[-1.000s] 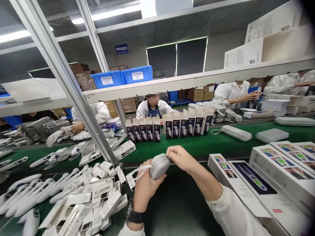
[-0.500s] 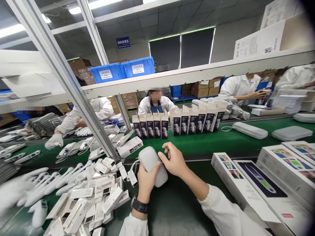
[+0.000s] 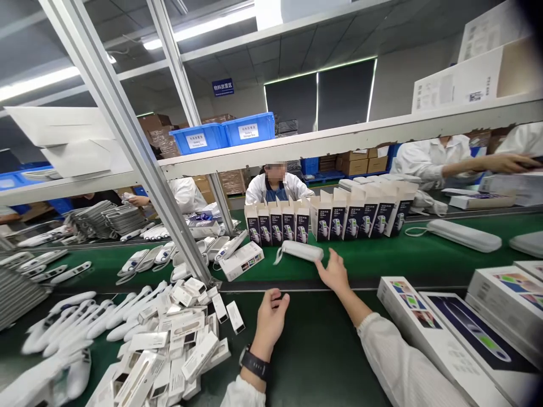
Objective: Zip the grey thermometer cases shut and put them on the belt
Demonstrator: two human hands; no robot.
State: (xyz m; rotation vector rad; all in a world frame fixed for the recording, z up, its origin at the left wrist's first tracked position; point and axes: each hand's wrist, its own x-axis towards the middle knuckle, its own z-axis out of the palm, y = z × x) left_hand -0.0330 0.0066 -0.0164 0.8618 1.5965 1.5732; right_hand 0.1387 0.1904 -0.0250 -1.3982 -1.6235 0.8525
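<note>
On the green belt, my right hand [image 3: 335, 273] hovers released beside a grey case [image 3: 302, 251]. My left hand [image 3: 269, 319] rests empty, grip loose.

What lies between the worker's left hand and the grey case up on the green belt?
In the head view, bare dark mat, then the belt's dark edge rail, separate the left hand from the grey case. The right hand is just beside the case.

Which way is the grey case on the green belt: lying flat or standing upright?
Lying flat: the grey case rests lengthwise on the green belt.
</note>
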